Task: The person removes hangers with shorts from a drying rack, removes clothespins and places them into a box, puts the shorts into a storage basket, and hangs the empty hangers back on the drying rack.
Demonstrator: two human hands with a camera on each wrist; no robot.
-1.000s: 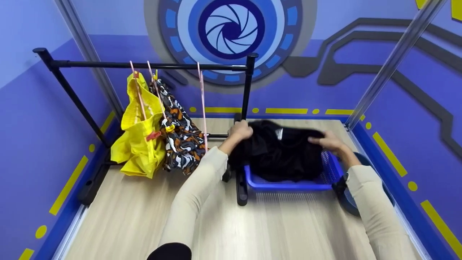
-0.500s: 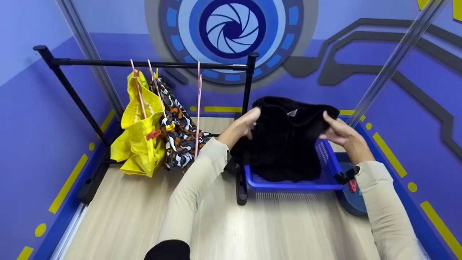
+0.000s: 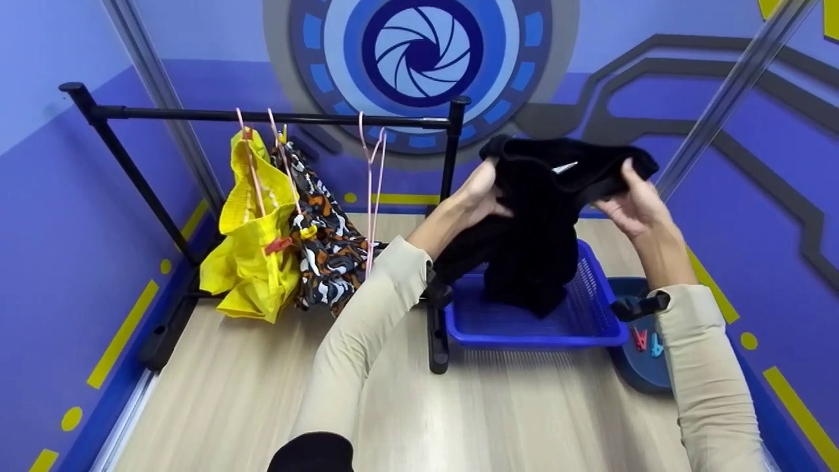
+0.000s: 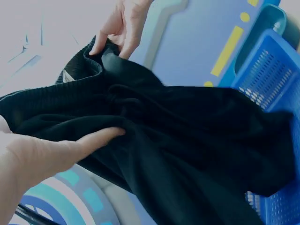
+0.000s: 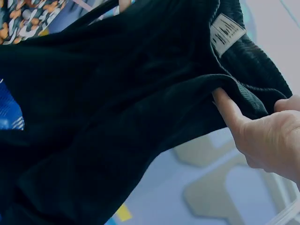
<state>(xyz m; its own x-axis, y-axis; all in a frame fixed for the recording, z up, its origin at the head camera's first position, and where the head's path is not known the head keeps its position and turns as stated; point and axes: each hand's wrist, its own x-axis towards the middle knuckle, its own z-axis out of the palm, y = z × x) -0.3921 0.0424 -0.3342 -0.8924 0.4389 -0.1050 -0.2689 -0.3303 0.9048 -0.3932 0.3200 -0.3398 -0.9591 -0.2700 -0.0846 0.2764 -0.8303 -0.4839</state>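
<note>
Black shorts (image 3: 534, 223) with an elastic waistband and a white label hang between both hands over the blue basket (image 3: 537, 341). My left hand (image 3: 482, 190) grips the waistband at its left side, thumb on the cloth. At the opposite side, my right hand (image 3: 641, 203) pinches the waistband between thumb and fingers. The left wrist view shows the legs of the shorts (image 4: 187, 136) trailing toward the basket. In the right wrist view the label (image 5: 226, 33) lies inside the waist opening. Some fingers are hidden behind or inside the cloth.
A black clothes rack (image 3: 295, 118) stands at left. It bears yellow shorts (image 3: 259, 255), a patterned garment (image 3: 331, 242) and a bare pink hanger (image 3: 369, 196). Beside the basket, a dark teal tray (image 3: 632, 377) holds a red clip (image 3: 640, 339) and a light blue clip (image 3: 656, 345).
Both hands have raised the black shorts up and to the right, out of most of the basket. More of the basket's floor shows, and the bare pink hanger has turned.
</note>
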